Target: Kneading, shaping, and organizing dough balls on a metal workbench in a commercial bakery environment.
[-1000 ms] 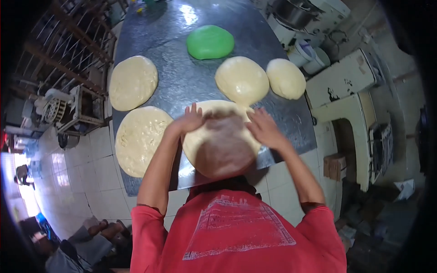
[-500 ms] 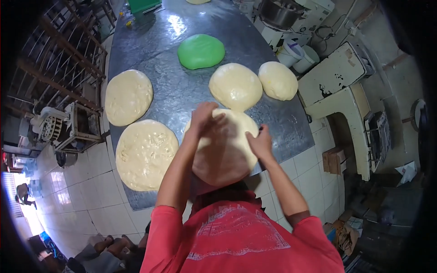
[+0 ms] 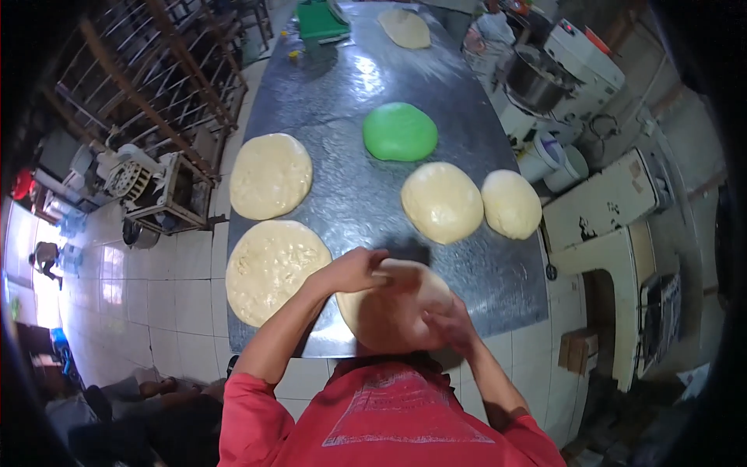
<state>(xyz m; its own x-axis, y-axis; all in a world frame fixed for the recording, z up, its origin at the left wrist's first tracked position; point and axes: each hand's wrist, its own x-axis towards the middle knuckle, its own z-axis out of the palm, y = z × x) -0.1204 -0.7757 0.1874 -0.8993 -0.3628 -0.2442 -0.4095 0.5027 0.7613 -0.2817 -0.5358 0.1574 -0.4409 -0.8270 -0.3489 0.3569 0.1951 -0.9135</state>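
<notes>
At the table's near edge lies a round pale slab of dough [image 3: 389,323], its far edge raised. My left hand [image 3: 356,272] is closed on that far left edge, thumb over the dough. My right hand [image 3: 451,323] grips the right side, fingers curled over onto its top. Two flattened rounds sit to the left, a bumpy dough round [image 3: 274,272] and a smoother dough round [image 3: 271,175] beyond it. Past my hands to the right are a smooth dough mound [image 3: 442,202] and a smaller dough ball [image 3: 511,204]. Farther off rests a green dough lump [image 3: 400,132].
The dark metal table [image 3: 342,179] carries a green scale-like box [image 3: 321,22] and another dough piece [image 3: 405,28] at its far end. To the right stand a mixer bowl [image 3: 537,79], white buckets [image 3: 538,156] and a cream-coloured machine [image 3: 603,194]. A rack [image 3: 167,78] is at left.
My view has tilted up toward the table's far end. Both hands have drawn the dough nearer, away from the mound behind it, and its far edge is now lifted.
</notes>
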